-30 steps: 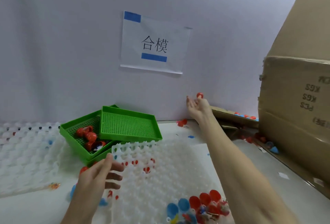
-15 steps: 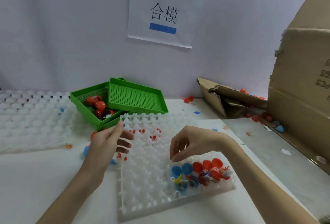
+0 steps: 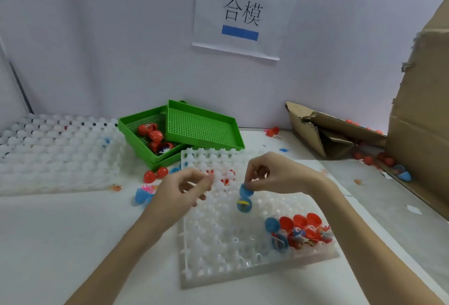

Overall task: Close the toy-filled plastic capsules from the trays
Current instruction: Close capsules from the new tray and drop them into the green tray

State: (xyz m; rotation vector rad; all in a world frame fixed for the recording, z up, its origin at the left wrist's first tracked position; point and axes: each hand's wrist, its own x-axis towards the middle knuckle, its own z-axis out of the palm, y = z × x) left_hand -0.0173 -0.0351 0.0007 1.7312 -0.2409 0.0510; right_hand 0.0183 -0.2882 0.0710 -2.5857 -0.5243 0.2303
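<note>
R hand (image 3: 279, 174) just lifted an open blue capsule (image 3: 245, 197) off the tray (image 3: 218, 256), pinching its top half, toy half dangling below; L hand (image 3: 192, 186) beside it, loosely curled, empty, moving in → close next.

Two bare forearms, no sleeves anywhere in view, right up to frame edge. Left hand (image 3: 188, 186) and right hand (image 3: 272, 174): no gloves, rings, watch or wristband on either. Slim wrists, slender fingers, nails short, no polish I can make out. Left fingers a bit blurred. No marks or bandages seen on either arm.
</note>
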